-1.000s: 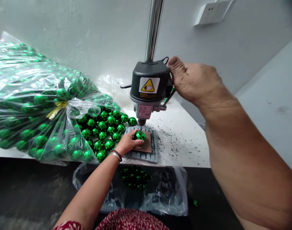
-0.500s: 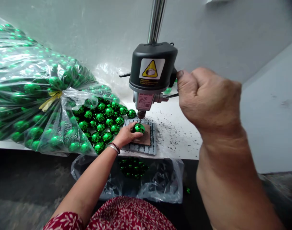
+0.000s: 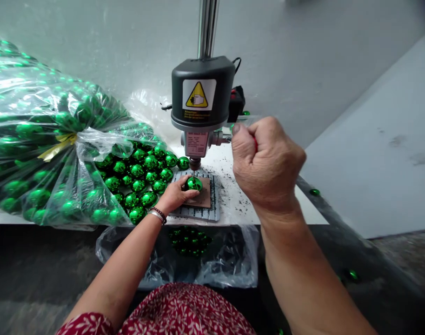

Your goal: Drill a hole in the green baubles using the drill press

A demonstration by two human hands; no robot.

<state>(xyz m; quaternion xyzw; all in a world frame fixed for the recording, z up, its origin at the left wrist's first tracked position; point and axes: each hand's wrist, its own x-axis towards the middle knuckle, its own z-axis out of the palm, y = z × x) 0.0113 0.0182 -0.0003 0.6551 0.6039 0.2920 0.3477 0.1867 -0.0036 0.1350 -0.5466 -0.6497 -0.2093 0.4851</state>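
Head view has us at a small bench drill (image 3: 202, 100): our left hand (image 3: 174, 197) pins a green ball (image 3: 193, 184) between thumb and fingers on the brown pad (image 3: 202, 199) over the slotted plate (image 3: 198, 210), directly under the bit. Our right hand (image 3: 266, 163) is fisted around the feed lever (only a red bit of its grip shows), just right of the drill head. To do this well, we judge the pull should be slow and even, the ball kept from spinning, fingertips low and clear of the bit. Just left of the holding hand lie loose green balls (image 3: 142, 179) spilling from the clear bag (image 3: 52, 139); below the table edge hangs a second bag (image 3: 198, 260).
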